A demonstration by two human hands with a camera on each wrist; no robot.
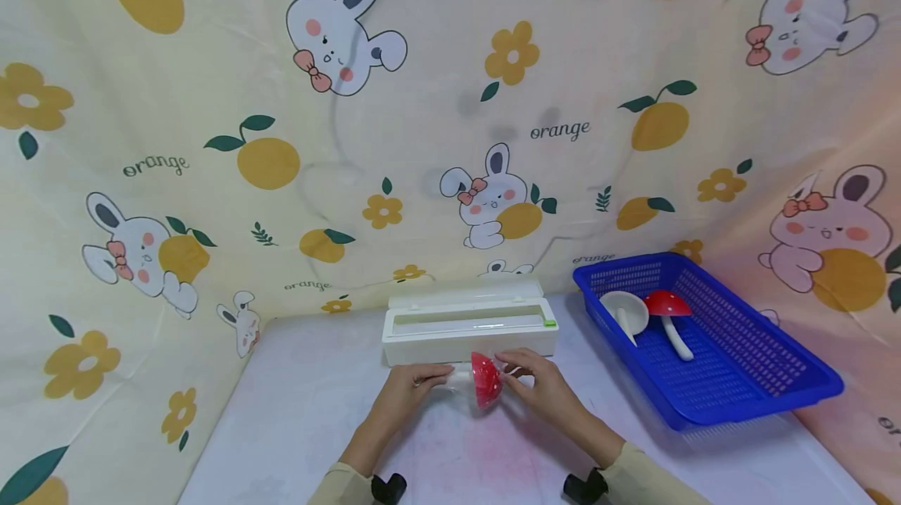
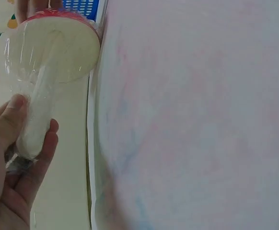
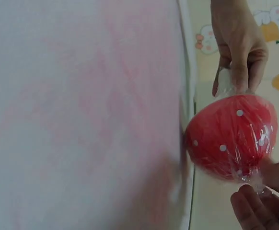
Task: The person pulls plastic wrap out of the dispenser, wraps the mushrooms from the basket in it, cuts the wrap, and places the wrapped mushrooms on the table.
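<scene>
Between the two hands a toy mushroom [image 1: 486, 381] lies sideways, its red cap dotted white and its pale stem pointing left. Clear plastic film [image 3: 254, 179] wraps it, gathered into a tuft at the crown of the cap. My left hand [image 1: 410, 389] grips the stem [image 2: 36, 110] near its end, thumb on one side and fingers on the other. At the cap's crown, my right hand [image 1: 545, 388] pinches the gathered film between thumb and fingers. Part of the right hand is cut off in its wrist view.
Just behind the hands stands a white cling film box [image 1: 468, 350] with its lid up and a green slider at its right end. To the right, a blue basket [image 1: 763, 410] holds a red-capped mushroom [image 1: 670, 309] and another white mushroom [image 1: 625, 313]. A patterned cloth hangs behind.
</scene>
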